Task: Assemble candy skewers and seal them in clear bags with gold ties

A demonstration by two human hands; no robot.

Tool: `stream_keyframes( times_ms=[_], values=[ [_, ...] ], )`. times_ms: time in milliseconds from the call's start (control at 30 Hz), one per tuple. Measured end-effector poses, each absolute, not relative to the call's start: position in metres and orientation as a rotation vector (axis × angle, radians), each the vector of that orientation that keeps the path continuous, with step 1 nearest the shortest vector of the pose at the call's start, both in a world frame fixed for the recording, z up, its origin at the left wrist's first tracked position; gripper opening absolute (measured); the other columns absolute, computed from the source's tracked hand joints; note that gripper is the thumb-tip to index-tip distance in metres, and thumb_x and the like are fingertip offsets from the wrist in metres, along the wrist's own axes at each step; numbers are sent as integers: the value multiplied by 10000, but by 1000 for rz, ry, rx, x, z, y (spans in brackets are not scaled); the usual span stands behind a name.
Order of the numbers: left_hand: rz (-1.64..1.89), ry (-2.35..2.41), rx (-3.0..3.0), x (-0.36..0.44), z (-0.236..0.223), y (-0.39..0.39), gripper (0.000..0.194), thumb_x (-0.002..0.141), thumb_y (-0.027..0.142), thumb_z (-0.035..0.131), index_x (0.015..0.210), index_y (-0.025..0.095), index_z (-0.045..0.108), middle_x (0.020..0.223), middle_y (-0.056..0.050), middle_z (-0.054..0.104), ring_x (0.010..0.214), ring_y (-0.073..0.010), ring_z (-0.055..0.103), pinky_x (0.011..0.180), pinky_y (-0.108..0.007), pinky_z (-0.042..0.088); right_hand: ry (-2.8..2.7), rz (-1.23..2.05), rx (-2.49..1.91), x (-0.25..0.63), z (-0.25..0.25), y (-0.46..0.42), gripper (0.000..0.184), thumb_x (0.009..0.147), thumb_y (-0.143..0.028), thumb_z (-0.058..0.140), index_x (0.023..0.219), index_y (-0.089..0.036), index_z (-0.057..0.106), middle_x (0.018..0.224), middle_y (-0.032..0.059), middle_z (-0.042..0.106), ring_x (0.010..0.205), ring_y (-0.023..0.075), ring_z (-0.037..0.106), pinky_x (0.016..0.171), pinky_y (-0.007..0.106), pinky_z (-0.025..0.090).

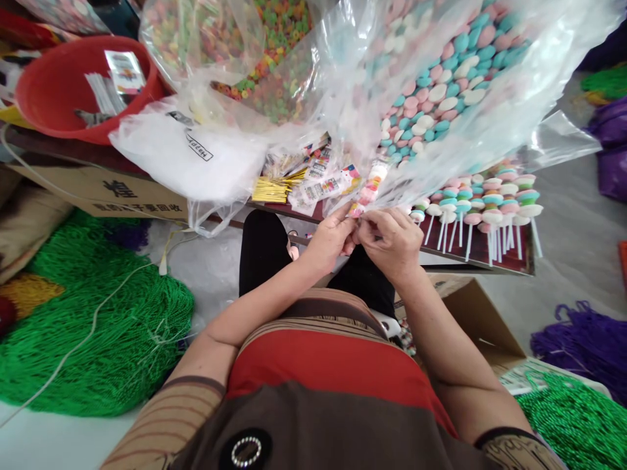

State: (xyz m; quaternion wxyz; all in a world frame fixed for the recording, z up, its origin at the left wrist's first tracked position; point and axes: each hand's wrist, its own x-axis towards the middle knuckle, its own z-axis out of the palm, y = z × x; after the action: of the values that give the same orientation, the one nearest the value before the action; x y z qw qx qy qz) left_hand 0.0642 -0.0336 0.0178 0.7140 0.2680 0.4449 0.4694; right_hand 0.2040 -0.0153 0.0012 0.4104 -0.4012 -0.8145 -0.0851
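Note:
A bagged candy skewer point(371, 188), with pink, white and orange pieces inside clear printed plastic, stands out above my hands at the table's front edge. My left hand point(334, 240) is closed round its lower end. Right beside it, my right hand point(392, 240) pinches at the same gathered end; whether a tie is between those fingertips is hidden. Just left of the candy lie printed clear bags point(321, 186) and a bundle of yellow twist ties point(272, 189). To the right, several candy skewers point(499, 196) with white sticks rest in a pile on the table.
Large clear bags of pink, blue and white candies point(441, 91) and of colourful ring candies point(289, 72) cover the back. A red basin point(53, 85) and a white plastic bag point(191, 156) are at left. Green bead strings point(98, 339) and an open cardboard box point(475, 320) are below.

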Motion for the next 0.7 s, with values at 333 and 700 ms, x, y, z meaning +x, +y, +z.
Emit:
stream_keyframes(
  times_ms=[333, 700],
  values=[
    [1270, 1003, 931, 65, -12, -34, 304, 918, 421, 686, 1121, 232, 562, 554, 103, 519, 428, -59, 422, 446, -205, 320, -1821, 310, -1265, 205, -16, -26, 116, 861, -162, 576, 813, -236, 652, 738, -4, 714, 645, 148, 653, 658, 285, 548],
    [1491, 957, 699, 62, 1, -20, 284, 877, 391, 756, 1043, 253, 572, 782, 53, 635, 734, -90, 632, 735, -232, 521, -1401, 1051, -1187, 168, -11, -57, 255, 905, -342, 639, 1141, -251, 609, 922, 18, 723, 782, 165, 687, 761, 337, 579]
  ],
)
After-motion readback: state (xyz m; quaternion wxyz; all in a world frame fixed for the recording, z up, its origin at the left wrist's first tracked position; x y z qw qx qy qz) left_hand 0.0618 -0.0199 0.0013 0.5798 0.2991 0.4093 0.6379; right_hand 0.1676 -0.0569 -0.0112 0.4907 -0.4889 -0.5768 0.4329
